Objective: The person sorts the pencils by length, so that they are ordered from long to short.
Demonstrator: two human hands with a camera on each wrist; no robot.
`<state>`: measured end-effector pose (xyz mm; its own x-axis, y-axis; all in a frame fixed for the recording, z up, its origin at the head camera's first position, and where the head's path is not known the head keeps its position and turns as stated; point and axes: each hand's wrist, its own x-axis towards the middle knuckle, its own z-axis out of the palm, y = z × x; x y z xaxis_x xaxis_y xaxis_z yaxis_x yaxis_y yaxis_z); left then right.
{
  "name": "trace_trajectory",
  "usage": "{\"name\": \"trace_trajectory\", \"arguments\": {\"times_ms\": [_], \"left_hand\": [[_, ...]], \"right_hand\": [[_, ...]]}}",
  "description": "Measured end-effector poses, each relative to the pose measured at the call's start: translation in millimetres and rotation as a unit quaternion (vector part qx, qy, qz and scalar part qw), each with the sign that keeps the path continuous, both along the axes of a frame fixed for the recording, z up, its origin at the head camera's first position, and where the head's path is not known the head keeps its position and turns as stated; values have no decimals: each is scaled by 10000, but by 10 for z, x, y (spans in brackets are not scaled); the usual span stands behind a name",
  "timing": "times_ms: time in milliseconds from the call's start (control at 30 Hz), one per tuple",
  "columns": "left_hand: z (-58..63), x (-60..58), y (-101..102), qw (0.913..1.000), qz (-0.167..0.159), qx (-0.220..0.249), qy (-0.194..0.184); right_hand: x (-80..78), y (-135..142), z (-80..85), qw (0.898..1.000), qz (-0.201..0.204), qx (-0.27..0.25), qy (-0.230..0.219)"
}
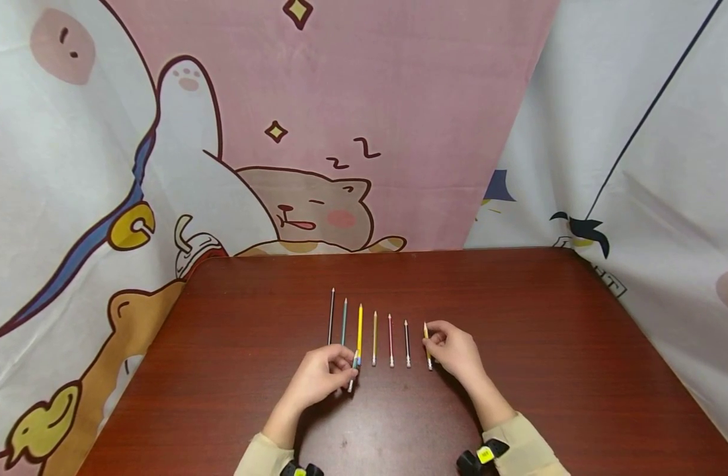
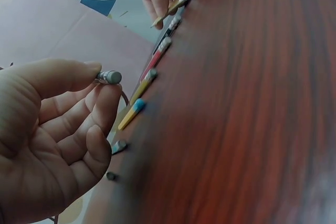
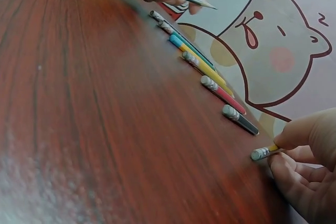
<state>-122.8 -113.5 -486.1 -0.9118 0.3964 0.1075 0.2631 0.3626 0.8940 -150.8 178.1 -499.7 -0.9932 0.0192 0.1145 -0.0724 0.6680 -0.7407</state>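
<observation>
My left hand (image 1: 323, 378) pinches a short green pencil (image 1: 355, 361) between thumb and fingers. In the left wrist view its grey eraser end (image 2: 111, 77) points toward the camera, held above the table. At the right end of a row of pencils, my right hand (image 1: 456, 350) pinches a short yellow pencil (image 1: 428, 354); its eraser end (image 3: 258, 154) shows in the right wrist view. Between the hands lie a yellow pencil with a blue end (image 1: 360, 324), a gold pencil (image 1: 374, 337), a red pencil (image 1: 391, 338) and a dark pencil (image 1: 407, 342).
Farther left in the row lie a teal pencil (image 1: 344, 320) and a long black pencil (image 1: 331, 317), their lower parts near or behind the left hand. The brown wooden table (image 1: 566, 370) meets a cartoon-printed cloth (image 1: 423, 132) at its back edge.
</observation>
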Motion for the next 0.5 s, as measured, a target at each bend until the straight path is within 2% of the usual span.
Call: {"name": "trace_trajectory", "arguments": {"times_ms": [233, 500], "left_hand": [[-2, -25, 125, 9999, -53, 86, -140], [-1, -37, 273, 9996, -93, 108, -224]], "right_hand": [[-35, -44, -63, 9965, 153, 753, 334], [-38, -56, -72, 9964, 93, 778, 326]]}}
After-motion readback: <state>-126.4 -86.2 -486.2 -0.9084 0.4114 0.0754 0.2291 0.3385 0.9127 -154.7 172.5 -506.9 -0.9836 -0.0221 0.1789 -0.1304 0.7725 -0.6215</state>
